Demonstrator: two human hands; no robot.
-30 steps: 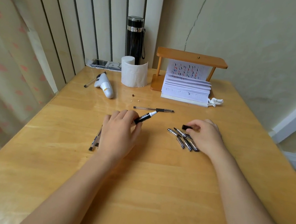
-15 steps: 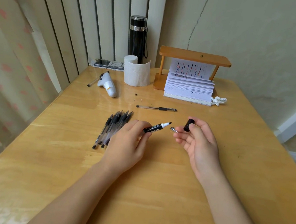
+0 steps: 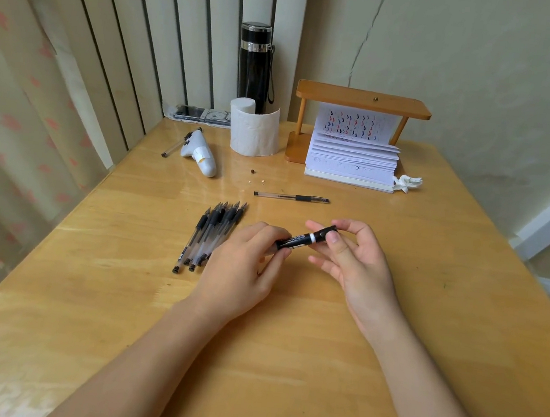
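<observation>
Wooden table (image 3: pixel 286 360) fills most of the view. My left hand (image 3: pixel 244 266): fingers curled round the near end of a black marker (image 3: pixel 304 238), gripping it. My right hand (image 3: pixel 358 267): thumb and forefinger pinch the marker's far, black-capped end, and the other fingers are loosely spread. At the back right is a wooden stand (image 3: pixel 361 97) with a paper pad (image 3: pixel 352 162) under it, its top sheet covered in small coloured marks. A black flask (image 3: pixel 254 65) stands against the blinds, with a tissue roll (image 3: pixel 254 132) just in front. A bundle of pens (image 3: pixel 211 232) lies just left of my left hand, tips pointing away. White gadget (image 3: pixel 201 154) back left (can't tell what it is). The marker is off the table, mid-table, bridging both hands and tilted up to the right. A single pen (image 3: pixel 291 197) lies crosswise beyond my hands. Crumpled tissue (image 3: pixel 407 182) beside the pad.
</observation>
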